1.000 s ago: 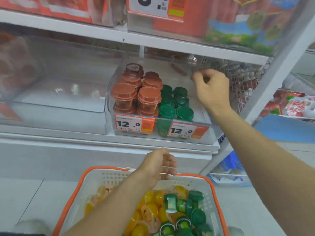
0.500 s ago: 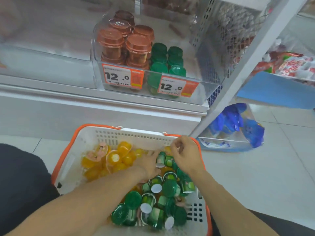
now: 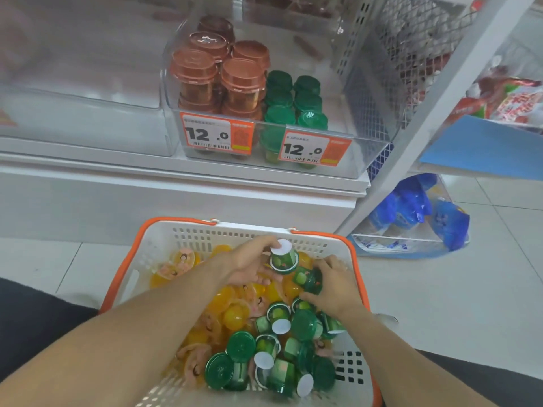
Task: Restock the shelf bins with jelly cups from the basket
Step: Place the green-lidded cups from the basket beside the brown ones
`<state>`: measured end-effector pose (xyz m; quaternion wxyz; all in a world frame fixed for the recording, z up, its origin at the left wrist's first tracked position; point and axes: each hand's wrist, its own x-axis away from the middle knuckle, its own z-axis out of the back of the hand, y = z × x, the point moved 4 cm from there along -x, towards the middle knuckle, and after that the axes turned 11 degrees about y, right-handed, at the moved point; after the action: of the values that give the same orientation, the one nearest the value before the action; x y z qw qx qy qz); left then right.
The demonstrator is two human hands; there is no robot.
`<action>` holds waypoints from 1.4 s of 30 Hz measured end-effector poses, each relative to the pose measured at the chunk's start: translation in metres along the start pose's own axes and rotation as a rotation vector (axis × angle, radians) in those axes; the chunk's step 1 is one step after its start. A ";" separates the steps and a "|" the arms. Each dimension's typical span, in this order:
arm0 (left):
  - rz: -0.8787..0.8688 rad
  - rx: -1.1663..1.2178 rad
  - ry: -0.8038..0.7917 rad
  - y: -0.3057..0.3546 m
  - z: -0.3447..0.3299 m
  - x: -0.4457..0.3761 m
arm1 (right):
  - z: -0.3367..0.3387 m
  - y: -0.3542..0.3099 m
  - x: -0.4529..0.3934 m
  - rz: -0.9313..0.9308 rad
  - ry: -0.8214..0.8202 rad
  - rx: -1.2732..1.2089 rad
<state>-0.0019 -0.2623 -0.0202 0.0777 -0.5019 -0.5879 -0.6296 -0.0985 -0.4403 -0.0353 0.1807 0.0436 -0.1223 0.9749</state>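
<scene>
A white basket with an orange rim [image 3: 188, 233] sits on the floor below me, holding several green jelly cups [image 3: 244, 365] and yellow jelly cups [image 3: 232, 315]. My left hand [image 3: 249, 265] grips one green cup [image 3: 283, 258] turned upside down, its white base up. My right hand [image 3: 332, 286] grips another green cup [image 3: 308, 279] lying on its side. Above, a clear shelf bin [image 3: 370, 154] holds stacked brown cups [image 3: 194, 69] on the left and green cups [image 3: 293, 98] on the right.
An empty-looking clear bin [image 3: 88, 92] stands left of the stocked one. Two orange price tags [image 3: 217, 135] hang on the bin front. A white slanted shelf post [image 3: 426, 113] rises at right, with blue packets [image 3: 417, 210] in a low tray on the tiled floor.
My right hand came down from the shelf bin into the basket. Both hands have each picked up a green cup, and my view tilted down toward the basket.
</scene>
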 end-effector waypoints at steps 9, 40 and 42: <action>0.164 0.390 -0.188 0.006 0.012 0.029 | 0.008 -0.021 -0.014 -0.211 -0.025 -0.132; -0.390 0.150 -0.150 0.153 -0.017 0.135 | 0.267 -0.105 -0.042 0.203 0.065 -1.252; -0.382 0.177 -0.091 0.156 -0.016 0.134 | 0.293 -0.106 -0.046 0.223 0.177 -1.144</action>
<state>0.0316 -0.2560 0.1833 -0.0258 -0.4006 -0.7281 -0.5557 -0.0056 -0.4348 0.2659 0.0816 -0.1552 -0.6170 0.7672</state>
